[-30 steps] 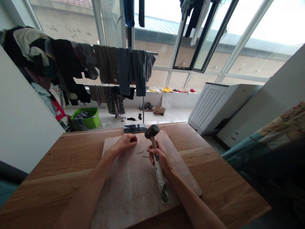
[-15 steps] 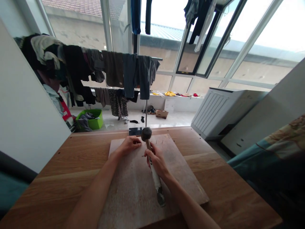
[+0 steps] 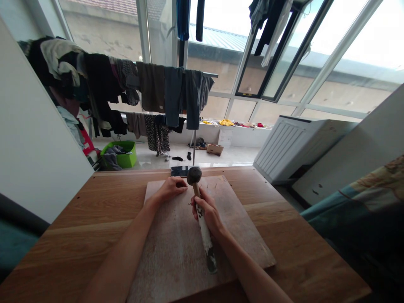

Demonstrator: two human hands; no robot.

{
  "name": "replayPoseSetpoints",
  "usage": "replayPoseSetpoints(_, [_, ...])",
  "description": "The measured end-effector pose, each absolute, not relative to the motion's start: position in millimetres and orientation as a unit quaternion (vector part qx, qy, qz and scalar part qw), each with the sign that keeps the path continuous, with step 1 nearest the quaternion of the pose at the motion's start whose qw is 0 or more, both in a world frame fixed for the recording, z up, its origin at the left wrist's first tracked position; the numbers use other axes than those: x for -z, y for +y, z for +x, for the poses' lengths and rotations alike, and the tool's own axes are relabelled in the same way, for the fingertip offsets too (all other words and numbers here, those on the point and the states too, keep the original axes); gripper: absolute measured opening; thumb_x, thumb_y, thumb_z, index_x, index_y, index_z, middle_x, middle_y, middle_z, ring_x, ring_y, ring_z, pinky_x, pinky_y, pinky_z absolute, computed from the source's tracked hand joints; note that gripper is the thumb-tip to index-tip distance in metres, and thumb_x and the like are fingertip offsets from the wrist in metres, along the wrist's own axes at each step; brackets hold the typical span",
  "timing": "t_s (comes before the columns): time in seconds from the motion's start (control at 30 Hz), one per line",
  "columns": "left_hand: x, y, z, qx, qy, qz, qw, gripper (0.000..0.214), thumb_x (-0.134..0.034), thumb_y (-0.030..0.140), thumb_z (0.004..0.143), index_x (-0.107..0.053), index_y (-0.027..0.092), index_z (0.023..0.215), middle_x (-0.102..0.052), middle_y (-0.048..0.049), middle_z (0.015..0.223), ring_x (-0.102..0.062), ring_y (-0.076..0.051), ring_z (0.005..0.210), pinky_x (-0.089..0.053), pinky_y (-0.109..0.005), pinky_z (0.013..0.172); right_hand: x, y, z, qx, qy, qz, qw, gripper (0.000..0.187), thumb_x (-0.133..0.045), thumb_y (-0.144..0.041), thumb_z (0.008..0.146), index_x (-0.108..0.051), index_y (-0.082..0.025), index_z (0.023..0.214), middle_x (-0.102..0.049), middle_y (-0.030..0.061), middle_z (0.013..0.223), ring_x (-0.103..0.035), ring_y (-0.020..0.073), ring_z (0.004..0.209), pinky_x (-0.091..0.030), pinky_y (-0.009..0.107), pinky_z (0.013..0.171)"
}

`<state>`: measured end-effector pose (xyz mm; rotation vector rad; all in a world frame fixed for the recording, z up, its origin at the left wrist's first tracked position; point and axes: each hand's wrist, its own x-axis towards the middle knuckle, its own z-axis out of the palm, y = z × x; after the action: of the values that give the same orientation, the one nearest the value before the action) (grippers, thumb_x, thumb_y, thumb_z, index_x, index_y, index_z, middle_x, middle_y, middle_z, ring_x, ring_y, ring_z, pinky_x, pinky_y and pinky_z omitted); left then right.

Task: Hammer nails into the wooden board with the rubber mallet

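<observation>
While the right hand (image 3: pixel 209 209) clasps a mallet (image 3: pixel 204 227), the left hand (image 3: pixel 172 188) curls over a board (image 3: pixel 172 248).
Whether the left holds anything: cannot tell.

One hammer (image 3: pixel 205 229), one board (image 3: pixel 173 244), one phone (image 3: pixel 179 171), one green basket (image 3: pixel 129 159)

The right hand (image 3: pixel 208 209) had shifted left, nearer the left hand (image 3: pixel 173 188), carrying the hammer (image 3: pixel 204 229) along. The hammer's head now overlapped the phone's (image 3: pixel 179 171) right end in view, and the hand mostly hid loose nails (image 3: pixel 190 203) earlier plainly visible on the board (image 3: pixel 170 244).
</observation>
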<state>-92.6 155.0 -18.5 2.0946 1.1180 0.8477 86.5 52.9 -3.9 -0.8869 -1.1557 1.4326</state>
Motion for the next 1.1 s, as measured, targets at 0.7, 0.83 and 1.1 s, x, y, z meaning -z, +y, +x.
replayPoseSetpoints(0.7, [18,154,-90,-0.321,0.412,0.786,0.33,0.015,-0.063,0.026,0.075,-0.069,0.013,0.081,-0.063,-0.003,0.079,-0.055,-0.014,0.07,-0.045,-0.025,0.065,6,54,84,-0.593,-0.51,-0.371,0.501,0.026,-0.056,-0.03,0.08,-0.059,-0.019,0.104,-0.056,-0.0063,0.07,-0.047,0.0051,0.035,-0.034,0.017,0.03])
replayPoseSetpoints(0.83, [6,150,-91,-0.292,0.442,0.795,0.297,0.028,-0.073,0.034,0.071,-0.063,0.015,0.09,-0.059,-0.0023,0.086,-0.055,-0.014,0.069,-0.046,-0.026,0.063,2,53,89,-0.571,-0.472,-0.369,0.562,0.029,-0.057,-0.031,0.081,-0.059,-0.019,0.107,-0.054,-0.0076,0.067,-0.043,0.0051,0.034,-0.034,0.017,0.03])
replayPoseSetpoints(1.1, [-26,120,-54,-0.076,0.385,0.886,0.247,0.023,-0.074,0.033,0.071,-0.064,0.018,0.085,-0.063,-0.0017,0.084,-0.057,-0.016,0.073,-0.042,-0.025,0.062,-3,57,106,-0.497,-0.391,-0.387,0.671,0.011,-0.055,-0.031,0.084,-0.053,-0.022,0.08,-0.05,-0.0083,0.054,-0.042,0.0067,0.035,-0.034,0.017,0.033])
